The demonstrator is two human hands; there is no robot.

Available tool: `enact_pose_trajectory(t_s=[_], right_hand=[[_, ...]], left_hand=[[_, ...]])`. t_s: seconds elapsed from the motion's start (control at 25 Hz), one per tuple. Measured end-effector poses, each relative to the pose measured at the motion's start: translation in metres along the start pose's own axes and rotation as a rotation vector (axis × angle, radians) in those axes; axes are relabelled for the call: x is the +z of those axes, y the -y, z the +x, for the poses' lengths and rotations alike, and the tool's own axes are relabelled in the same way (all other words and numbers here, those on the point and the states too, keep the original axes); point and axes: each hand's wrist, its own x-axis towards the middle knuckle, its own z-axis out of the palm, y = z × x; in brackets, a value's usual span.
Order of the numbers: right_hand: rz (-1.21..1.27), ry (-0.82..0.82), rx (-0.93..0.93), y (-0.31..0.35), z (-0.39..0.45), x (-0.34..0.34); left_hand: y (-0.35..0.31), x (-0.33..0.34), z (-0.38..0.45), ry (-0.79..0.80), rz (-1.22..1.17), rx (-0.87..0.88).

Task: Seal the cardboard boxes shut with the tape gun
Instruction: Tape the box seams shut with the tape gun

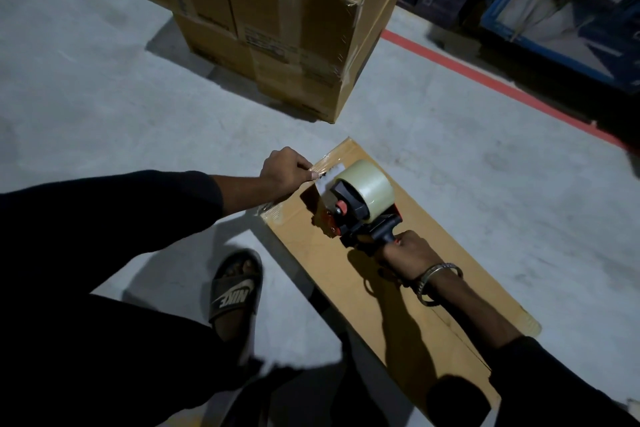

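Black-sleeved left hand (285,170) at the far end of the flat cardboard box (346,274) on the grey floor (104,97), fingers curled, pinching the clear tape end (320,172) down on the box edge. Sandalled foot (235,288) on the floor just beside the box. Tape gun (360,208), red and black with a clear roll, resting on the box top near that end. Right hand (408,253), bracelet (438,279) on its wrist, wrapped tight round the gun handle. Stacked cardboard boxes (287,21) stand behind; red floor line (485,76) further right.
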Motion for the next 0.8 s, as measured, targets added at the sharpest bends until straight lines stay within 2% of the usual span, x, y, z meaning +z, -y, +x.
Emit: enact_pose_trajectory(t_s=[0.28,0.48,0.64,0.8], right_hand=[[-0.183,-0.089,0.015,-0.009,0.003,0.021],[-0.305,-0.105,-0.006,-0.016,-0.005,0.007],[-0.390,-0.067,0.092,-0.068,-0.037,-0.011],[-0.437,-0.044,0.220,-0.128,-0.074,-0.035]], left_hand=[[-0.009,0.001,-0.004,0.014,-0.034,-0.059],[-0.009,0.003,-0.009,-0.036,-0.097,-0.157],[-0.015,0.006,-0.018,-0.085,-0.123,-0.209],[-0.015,0.011,-0.027,-0.115,-0.267,-0.287]])
